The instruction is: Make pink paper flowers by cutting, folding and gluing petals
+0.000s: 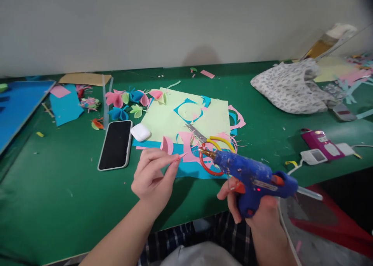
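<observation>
Between thumb and forefinger, my left hand (155, 172) pinches a small pink paper piece (183, 156), seen nearly edge-on. My right hand (262, 209) is wrapped round the handle of a blue glue gun (244, 167), a finger at its orange trigger. The gun's metal nozzle points left toward the pink piece, apart from it. A clear glue stick (310, 193) sticks out of its back, and a small red light glows on its side. Behind the nozzle lie scissors (198, 133) with red and yellow handles, on pink scraps (189, 146) and a pale green sheet (159, 116).
A phone (115, 145) and a white earbud case (140, 132) lie left of the sheet. Several paper flowers (118, 99) stand behind them. At right are a patterned cloth (287, 87) and a purple device (323, 143) with cables.
</observation>
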